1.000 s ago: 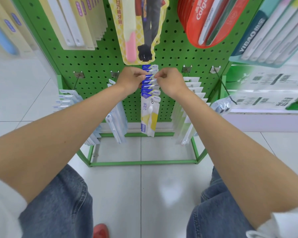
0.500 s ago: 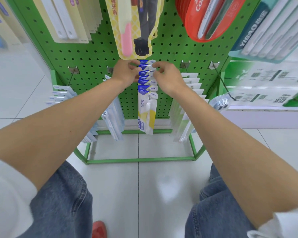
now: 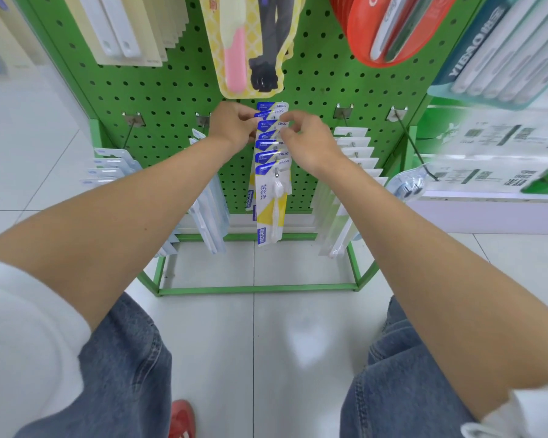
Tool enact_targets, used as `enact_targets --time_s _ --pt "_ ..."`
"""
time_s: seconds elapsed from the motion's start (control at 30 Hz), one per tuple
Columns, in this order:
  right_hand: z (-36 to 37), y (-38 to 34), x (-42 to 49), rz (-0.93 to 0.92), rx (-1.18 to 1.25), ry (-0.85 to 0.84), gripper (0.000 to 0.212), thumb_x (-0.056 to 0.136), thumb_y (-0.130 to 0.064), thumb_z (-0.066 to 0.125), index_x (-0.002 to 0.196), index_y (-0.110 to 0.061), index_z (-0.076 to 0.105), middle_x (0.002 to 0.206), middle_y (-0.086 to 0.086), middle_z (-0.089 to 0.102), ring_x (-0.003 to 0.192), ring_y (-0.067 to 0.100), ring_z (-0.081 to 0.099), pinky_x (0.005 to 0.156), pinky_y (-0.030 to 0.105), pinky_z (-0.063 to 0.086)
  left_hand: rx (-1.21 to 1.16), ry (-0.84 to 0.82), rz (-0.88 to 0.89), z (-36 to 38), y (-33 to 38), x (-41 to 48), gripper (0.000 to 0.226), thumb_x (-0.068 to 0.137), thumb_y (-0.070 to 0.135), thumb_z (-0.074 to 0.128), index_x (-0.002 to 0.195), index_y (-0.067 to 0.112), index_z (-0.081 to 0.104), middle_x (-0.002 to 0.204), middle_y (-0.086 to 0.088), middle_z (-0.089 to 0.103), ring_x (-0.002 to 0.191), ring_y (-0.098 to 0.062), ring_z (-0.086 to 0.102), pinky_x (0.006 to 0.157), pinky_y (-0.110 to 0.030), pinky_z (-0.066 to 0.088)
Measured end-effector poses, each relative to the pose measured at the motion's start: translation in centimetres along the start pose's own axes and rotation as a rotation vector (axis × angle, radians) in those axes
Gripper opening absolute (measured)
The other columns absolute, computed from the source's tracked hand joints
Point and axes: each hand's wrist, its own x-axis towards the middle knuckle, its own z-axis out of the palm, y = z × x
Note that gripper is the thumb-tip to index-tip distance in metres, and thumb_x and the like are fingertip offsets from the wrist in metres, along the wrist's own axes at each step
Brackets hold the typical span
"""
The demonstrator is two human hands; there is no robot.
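Where the left hand [image 3: 234,124] and right hand [image 3: 307,137] pinch the toothbrush packs [image 3: 271,197], the upper cards are partly hidden.

Bare pegboard [image 3: 171,99] flanks the FROG packs [image 3: 268,191], hemmed by the yellow card [image 3: 250,33] above and white packs [image 3: 355,150] rightward.

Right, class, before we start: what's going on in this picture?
A person faces a green pegboard rack hung with toothbrushes. Both hands are up at the middle hook, where a row of blue-and-white FROG toothbrush packs hangs. The left hand and the right hand each pinch the top edges of packs near the back of the row, close to the board. The front packs hang free.
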Motion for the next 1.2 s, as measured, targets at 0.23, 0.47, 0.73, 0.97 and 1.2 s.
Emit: enact_targets --time_s 0.23,0.47,0.73,0.97,1.2 --pt "0.1 -0.3 -1.1 -0.056 -0.093 0.037 0.037 0.101 -0.016 0.042 0.137 -0.010 0.052 0.100 0.004 0.060 0.059 0.008 0.048 0.059 0.021 0.043 -0.002 0.087 -0.021 -1.5 -0.1 -0.8 0.007 0.095 0.014 0.064 0.089 0.016 0.068 0.080 -0.003 0.069 0.082 -0.019 0.071 0.083 -0.032 0.059" --pt "-0.4 -0.8 -4.3 -0.116 -0.195 0.155 0.036 0.098 -0.013 0.046 0.131 -0.006 0.056 0.127 0.013 0.057 0.117 0.026 0.051 0.099 0.036 0.041 0.060 0.130 0.004 -3.2 0.3 -3.3 0.009 0.095 0.015 0.063 0.087 0.016 0.067 0.076 -0.006 0.069 0.077 -0.020 0.071 0.085 -0.040 0.058" --pt "0.6 -2.2 -9.2 -0.213 -0.266 0.256 0.027 0.090 -0.007 0.050 0.114 -0.007 0.063 0.113 0.009 0.059 0.108 0.024 0.052 0.092 0.036 0.043 0.176 0.139 0.072 -4.7 1.5 -8.7 0.016 0.094 0.010 0.059 0.089 0.004 0.073 0.080 -0.017 0.072 0.081 -0.033 0.071 0.080 -0.043 0.058" --pt "1.4 -3.0 -11.5 -0.219 -0.155 0.186 0.025 0.088 -0.004 0.050 0.108 -0.011 0.063 0.098 0.003 0.059 0.089 0.018 0.054 0.080 0.036 0.047 0.214 0.101 0.106 -5.7 1.3 -12.8 0.014 0.095 0.013 0.058 0.087 0.012 0.069 0.079 -0.004 0.066 0.081 -0.028 0.070 0.078 -0.036 0.055" --pt "1.4 -3.6 -12.0 -0.157 0.036 0.194 0.034 0.093 -0.014 0.055 0.127 -0.012 0.058 0.111 -0.002 0.061 0.097 0.010 0.056 0.086 0.032 0.049 0.116 0.009 0.139 -6.0 1.9 -14.0 0.010 0.100 0.015 0.053 0.100 0.011 0.063 0.082 0.007 0.059 0.066 -0.015 0.065 0.076 -0.040 0.058"
